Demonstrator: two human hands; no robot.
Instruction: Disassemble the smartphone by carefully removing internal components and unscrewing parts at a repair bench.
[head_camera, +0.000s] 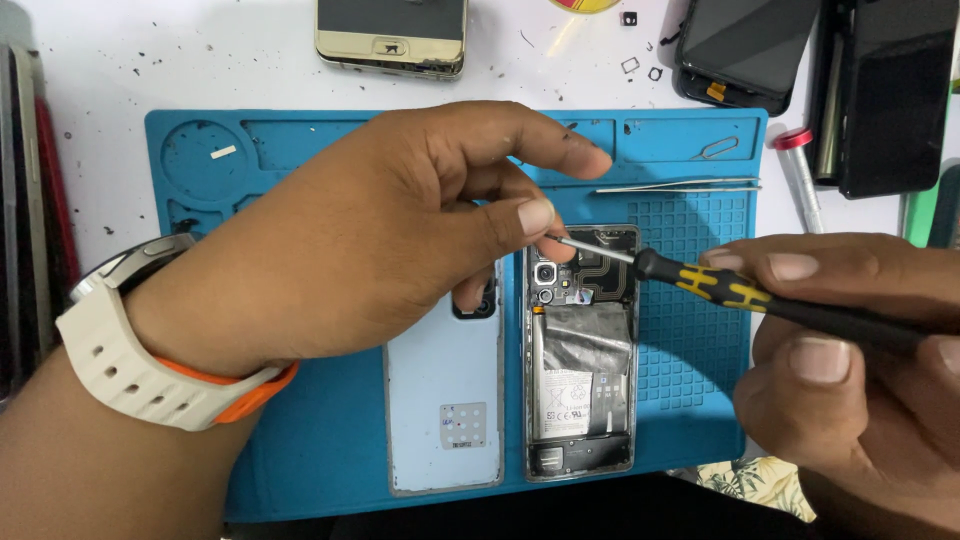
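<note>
An opened phone (582, 400) lies back-up on a blue work mat (320, 460), its battery and camera module showing. Beside it on the left lies its pale blue back cover (445, 400). My right hand (850, 380) grips a black-and-yellow screwdriver (720, 288) whose metal tip points left over the phone's top. My left hand (390, 230) hovers above the phone's upper end, thumb and fingertips pinched at the screwdriver's tip. A watch with a cream strap is on my left wrist.
Metal tweezers (680, 184) and a SIM pin (716, 150) lie on the mat's top right. A gold phone (392, 35), dark phones (745, 45) and a red-capped tool (800, 175) lie on the white table beyond. Small parts are scattered near the top.
</note>
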